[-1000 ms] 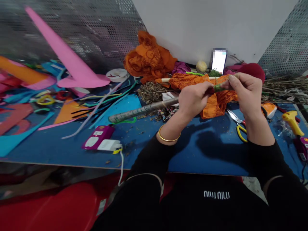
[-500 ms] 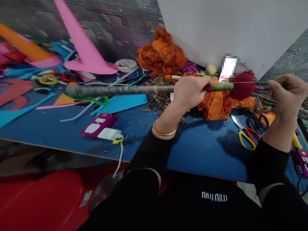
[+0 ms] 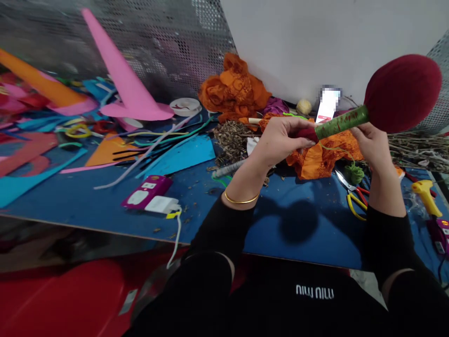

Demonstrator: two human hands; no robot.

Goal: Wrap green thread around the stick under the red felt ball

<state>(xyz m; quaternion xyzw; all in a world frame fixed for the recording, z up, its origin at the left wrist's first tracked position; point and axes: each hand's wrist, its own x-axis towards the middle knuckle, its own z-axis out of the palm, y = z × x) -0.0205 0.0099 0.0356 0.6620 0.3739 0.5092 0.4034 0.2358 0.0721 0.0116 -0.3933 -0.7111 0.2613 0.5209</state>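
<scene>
A long stick [image 3: 229, 168] runs behind my left wrist, its lower end pointing down to the left. Its upper part carries a green-wrapped section [image 3: 342, 122] with reddish patches. A large rounded dark red fabric head [image 3: 403, 93] tops it. My left hand [image 3: 280, 138] is closed around the stick just below the green wrap, over a dark red part. At the neck under the head, my right hand [image 3: 373, 142] grips the stick, its fingertips partly hidden behind it. A strand of green yarn loops from near my left fingers towards a small green yarn ball [image 3: 356, 173].
Scissors [image 3: 358, 201] and a yellow glue gun [image 3: 426, 194] lie at right. Orange cloth [image 3: 235, 86], dried plant bits [image 3: 231, 138] and a lit phone [image 3: 326, 105] are behind. Pink cone [image 3: 122, 75], coloured felt pieces and a purple device [image 3: 147, 192] sit left.
The stick has tilted, its red head rising towards me and its other end dropping. My right hand has moved left from a stretched strand to the neck. The green yarn now hangs slack.
</scene>
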